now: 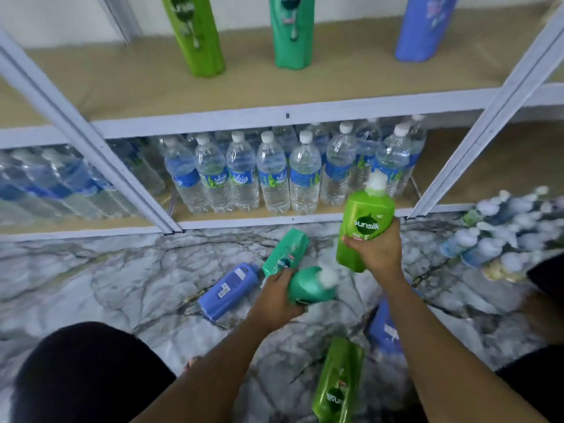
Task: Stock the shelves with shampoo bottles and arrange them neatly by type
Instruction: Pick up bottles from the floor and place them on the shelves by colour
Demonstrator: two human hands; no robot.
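Shampoo bottles point(227, 290) lie on the floor; left hand point(279, 296) fingers wrap a teal bottle point(308, 285), right hand point(380, 254) grips a lime one point(364, 230) (raised, presumably for shelving) below the shelf point(274, 90) holding three sorted bottles point(291, 32).

Both forearms reach forward; the left hand point(276, 296) grips low, the right hand point(380, 254) grips higher, fingers curled.

A lime-green shampoo bottle point(364, 227) stood upright in the air (white cap up); a teal one point(309, 285) tilted beside it. Three more stood on the shelf point(274, 87), others lay on the floor.
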